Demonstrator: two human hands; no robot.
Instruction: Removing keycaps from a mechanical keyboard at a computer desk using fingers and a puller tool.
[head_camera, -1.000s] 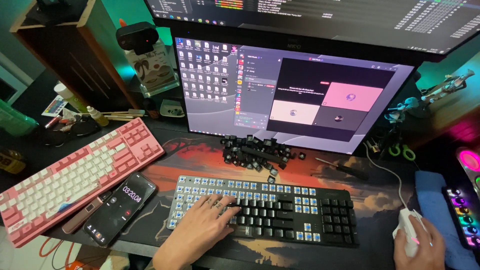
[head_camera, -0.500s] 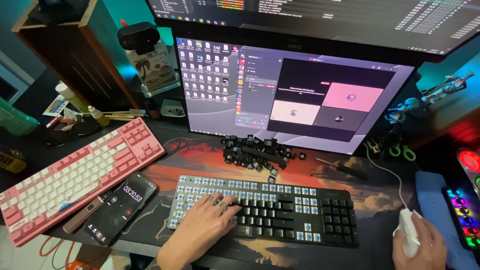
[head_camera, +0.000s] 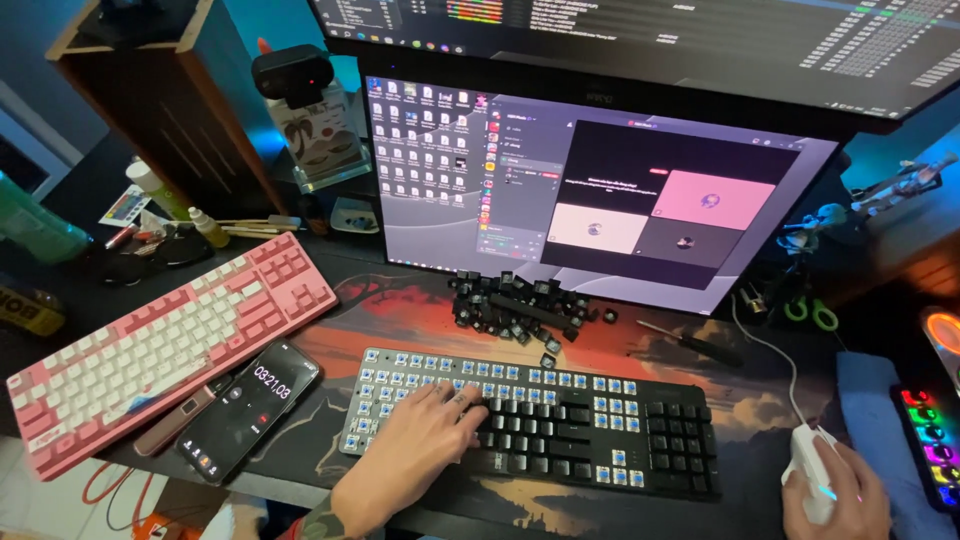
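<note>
The dark keyboard (head_camera: 540, 425) carries black caps on its middle and right, with bare blue switches on a silver plate elsewhere. Loose black keycaps (head_camera: 520, 305) lie piled on a desk mat (head_camera: 400, 310) printed in red-orange sunset tones. The second keyboard (head_camera: 160, 350) is pink and white; the mouse (head_camera: 812, 470) is white.

- Wide flat monitor (head_camera: 600, 190) standing behind the black keyboard: grey desktop, dark window with pink and cream panels.
- Second dark screen (head_camera: 650, 40) mounted above it.
- Black phone (head_camera: 250, 410) lying between the keyboards, screen lit.
</note>
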